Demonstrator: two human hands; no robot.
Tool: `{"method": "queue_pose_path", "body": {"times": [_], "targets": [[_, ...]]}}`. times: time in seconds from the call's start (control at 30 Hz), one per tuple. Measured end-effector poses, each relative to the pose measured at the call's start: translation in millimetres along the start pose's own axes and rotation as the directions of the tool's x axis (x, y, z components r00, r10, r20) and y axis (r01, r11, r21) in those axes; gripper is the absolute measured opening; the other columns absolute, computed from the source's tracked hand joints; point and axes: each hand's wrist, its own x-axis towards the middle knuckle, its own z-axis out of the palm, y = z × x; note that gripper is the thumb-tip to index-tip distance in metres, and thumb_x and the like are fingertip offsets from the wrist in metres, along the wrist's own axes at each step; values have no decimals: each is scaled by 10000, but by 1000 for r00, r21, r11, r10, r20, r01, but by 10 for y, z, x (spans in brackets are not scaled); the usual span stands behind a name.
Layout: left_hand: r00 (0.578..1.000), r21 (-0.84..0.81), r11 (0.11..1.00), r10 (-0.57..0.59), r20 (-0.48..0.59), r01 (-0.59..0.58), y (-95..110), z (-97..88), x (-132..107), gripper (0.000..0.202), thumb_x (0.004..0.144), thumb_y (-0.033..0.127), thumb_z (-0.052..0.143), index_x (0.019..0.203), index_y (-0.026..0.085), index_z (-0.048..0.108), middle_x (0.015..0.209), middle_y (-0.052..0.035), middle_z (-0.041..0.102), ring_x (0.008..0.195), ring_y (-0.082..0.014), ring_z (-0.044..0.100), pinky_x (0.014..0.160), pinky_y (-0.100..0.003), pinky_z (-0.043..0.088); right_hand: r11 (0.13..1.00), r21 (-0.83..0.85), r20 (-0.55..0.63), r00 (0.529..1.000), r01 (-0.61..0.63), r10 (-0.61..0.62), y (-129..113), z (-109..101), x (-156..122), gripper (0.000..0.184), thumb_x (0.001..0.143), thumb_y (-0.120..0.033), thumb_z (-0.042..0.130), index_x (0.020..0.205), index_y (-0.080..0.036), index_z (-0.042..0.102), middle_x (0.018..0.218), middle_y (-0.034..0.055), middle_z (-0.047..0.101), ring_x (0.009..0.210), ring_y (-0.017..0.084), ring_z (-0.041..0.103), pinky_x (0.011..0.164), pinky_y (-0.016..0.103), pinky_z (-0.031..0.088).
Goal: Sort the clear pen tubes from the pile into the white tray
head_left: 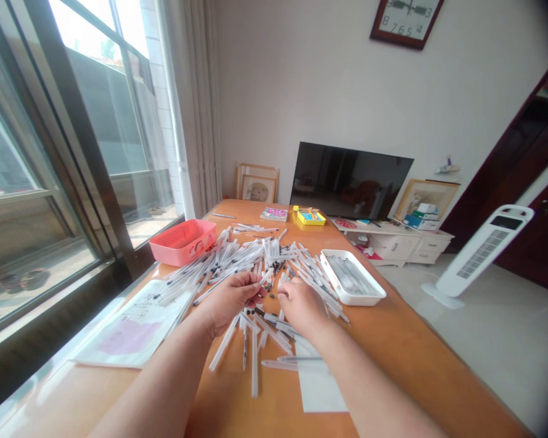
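Over a wide heap of translucent pen barrels and dark pen parts [237,261], my two hands face each other. My left hand [240,295] is closed in a pinch on a clear pen barrel [265,278], which slants up past the fingertips. Just to its right, my right hand [301,304] has its fingers curled in; what they pinch, if anything, is hidden. Small black pen caps [271,296] lie between the hands. Below them several loose barrels [254,365] spread toward me, and a white paper sheet [319,386] lies partly under my right forearm.
A red plastic bin [182,243] stands at the left and a white tray of pens [375,299] at the right. Papers with a purple patch [128,334] lie left. At the table's far end are a yellow box [311,218] and a colourful booklet [274,214].
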Motion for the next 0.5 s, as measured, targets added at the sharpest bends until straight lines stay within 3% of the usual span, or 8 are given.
{"method": "queue_pose_path", "body": {"times": [0.13,0.3,0.4,0.5], "targets": [[1000,2,1000,9,0,-9,-1,-5,-3,251,777,370,723,842,135,664,834,-81,676,695,-150,588,668,-285,425,988,-157,35,999,8,-3,-103,37,87,231,909,-340,547,907,-262,764,959,82,673,848,212,602,708,299,392],[1000,-3,1000,29,9,-29,-18,-21,5,249,760,376,737,808,145,656,803,-68,675,682,-151,588,669,-288,430,978,-207,48,999,21,-11,-132,192,151,190,873,-325,598,918,-257,770,970,92,681,934,244,597,782,329,400],[1000,-9,1000,29,11,-29,-32,-25,12,253,761,380,737,819,147,658,802,-66,673,688,-153,591,674,-287,433,989,-148,11,1000,29,-28,-103,278,131,153,853,-264,608,888,-245,757,969,85,686,963,243,589,817,328,398],[1000,-7,1000,18,9,-18,-32,-20,7,266,759,379,741,857,144,666,818,-72,676,709,-161,600,684,-289,433,998,60,-21,999,34,-33,-39,277,80,151,857,-213,565,869,-226,715,901,57,693,891,211,600,790,307,408]]}}
